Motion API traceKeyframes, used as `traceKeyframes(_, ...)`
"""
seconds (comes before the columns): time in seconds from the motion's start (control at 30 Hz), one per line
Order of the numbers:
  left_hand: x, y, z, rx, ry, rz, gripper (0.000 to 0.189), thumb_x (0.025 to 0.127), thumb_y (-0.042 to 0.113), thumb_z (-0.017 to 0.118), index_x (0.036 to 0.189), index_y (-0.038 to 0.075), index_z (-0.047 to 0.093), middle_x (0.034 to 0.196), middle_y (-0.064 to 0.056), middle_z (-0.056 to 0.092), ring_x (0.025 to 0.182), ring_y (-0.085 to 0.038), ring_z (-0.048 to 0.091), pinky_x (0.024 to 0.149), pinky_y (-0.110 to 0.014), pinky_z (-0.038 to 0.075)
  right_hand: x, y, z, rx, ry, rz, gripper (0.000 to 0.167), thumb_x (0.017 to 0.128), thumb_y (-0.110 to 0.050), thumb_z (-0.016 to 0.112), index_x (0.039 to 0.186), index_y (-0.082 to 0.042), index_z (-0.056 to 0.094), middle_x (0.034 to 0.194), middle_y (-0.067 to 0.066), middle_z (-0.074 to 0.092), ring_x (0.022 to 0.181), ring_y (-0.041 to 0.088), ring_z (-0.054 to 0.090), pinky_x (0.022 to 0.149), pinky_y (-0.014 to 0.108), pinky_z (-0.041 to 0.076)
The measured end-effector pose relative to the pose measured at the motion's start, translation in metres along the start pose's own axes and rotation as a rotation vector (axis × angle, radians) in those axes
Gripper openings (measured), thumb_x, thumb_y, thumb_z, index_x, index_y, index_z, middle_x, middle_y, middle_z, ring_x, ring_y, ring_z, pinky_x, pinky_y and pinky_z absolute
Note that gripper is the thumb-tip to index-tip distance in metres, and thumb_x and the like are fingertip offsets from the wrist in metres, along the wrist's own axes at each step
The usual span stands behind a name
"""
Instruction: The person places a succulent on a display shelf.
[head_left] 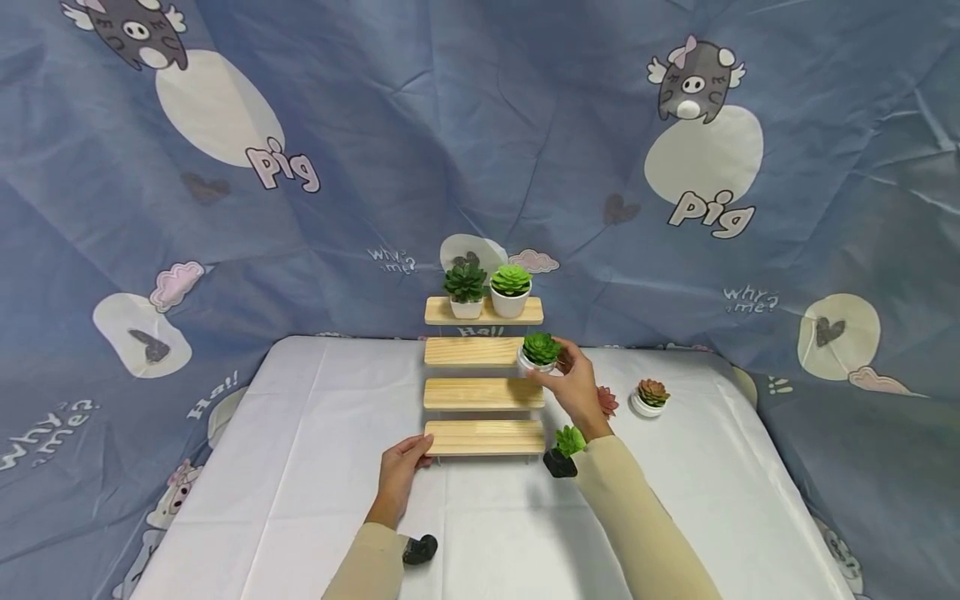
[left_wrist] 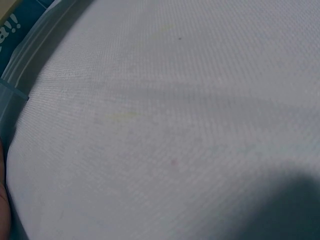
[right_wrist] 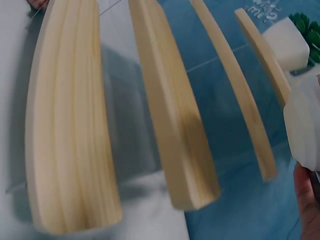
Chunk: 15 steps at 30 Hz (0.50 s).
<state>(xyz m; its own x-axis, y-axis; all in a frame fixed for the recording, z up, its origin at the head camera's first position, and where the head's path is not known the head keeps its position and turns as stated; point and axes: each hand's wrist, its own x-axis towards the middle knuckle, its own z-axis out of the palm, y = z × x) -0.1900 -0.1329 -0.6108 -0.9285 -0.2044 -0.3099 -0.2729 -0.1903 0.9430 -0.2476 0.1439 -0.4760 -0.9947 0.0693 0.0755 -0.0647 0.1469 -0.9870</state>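
A four-tier wooden plant stand [head_left: 483,393] stands on the white-covered table. My left hand [head_left: 401,471] holds the left end of its lowest board, thumb near the top face. In my right hand [head_left: 576,387] is a potted succulent [head_left: 539,350], green in a white pot, gripped by thumb and fingers over the right end of the second board from the top. The right wrist view shows its white pot [right_wrist: 303,125] beside the boards. On the top board sit a dark green succulent [head_left: 465,287] and a light green succulent [head_left: 511,290], both in white pots.
Right of the stand, a light green plant in a black pot [head_left: 560,463] lies tilted beside my sleeve. A reddish succulent [head_left: 607,402] is partly hidden by my right hand. Farther right is an orange-red succulent in a white pot [head_left: 649,397]. Blue patterned cloth [head_left: 480,150] hangs behind the table.
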Motion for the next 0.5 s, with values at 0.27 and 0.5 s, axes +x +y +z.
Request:
traceKeyframes(0.27, 0.001, -0.002, 0.000, -0.012, 0.016, 0.017, 0.037, 0.085, 0.017, 0.075, 0.106, -0.012, 0.065, 0.079, 0.000, 0.068, 0.068, -0.007, 0.061, 0.062, -0.019, 0.053, 0.010, -0.010, 0.024, -0.004, -0.029, -0.024, 0.067, 0.076, -0.001, 0.080, 0.134, 0.000, 0.048, 0.126, 0.020, 0.055, 0.118, 0.031, 0.052, 0.104, 0.041, 0.041)
traceKeyframes(0.5, -0.002, 0.001, 0.001, -0.006, 0.017, 0.011, 0.039, 0.086, 0.016, 0.075, 0.108, -0.013, 0.064, 0.080, 0.000, 0.068, 0.068, -0.006, 0.061, 0.063, -0.019, 0.053, 0.019, -0.016, 0.045, -0.020, -0.055, -0.044, 0.065, 0.074, 0.001, 0.080, 0.133, -0.001, 0.052, 0.124, 0.021, 0.056, 0.115, 0.032, 0.055, 0.099, 0.040, 0.046)
